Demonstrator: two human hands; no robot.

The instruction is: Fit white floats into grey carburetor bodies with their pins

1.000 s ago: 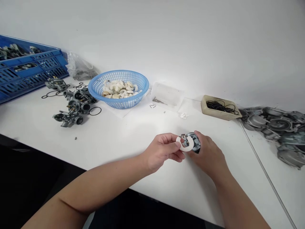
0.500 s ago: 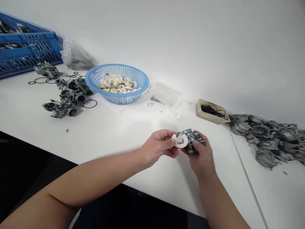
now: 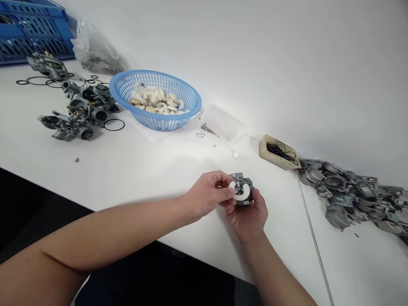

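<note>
My left hand [image 3: 214, 192] pinches a white, C-shaped carburetor float [image 3: 242, 195] between thumb and fingers. Behind the float, my right hand [image 3: 250, 216] grips a grey metal carburetor body [image 3: 247, 182] from below and from the right. The float overlaps the body's near face from this viewpoint; whether the two touch I cannot tell. Part of my left fingers is hidden behind the float. More white and yellowed floats [image 3: 159, 100] lie piled in a blue round basket [image 3: 156, 123].
Carburetor bodies [image 3: 81, 110] and black rubber rings [image 3: 114, 124] lie at the left, near a blue crate [image 3: 38, 32] and a plastic bag [image 3: 95, 46]. A clear tray [image 3: 223, 125] holds thin pins. A beige box [image 3: 277, 159] holds black rings; metal bowls [image 3: 338, 208] are heaped at the right.
My right hand has turned the carburetor and shifted it left, so it now sits behind the float. The float stays in my left hand. The camera view has tilted slightly.
</note>
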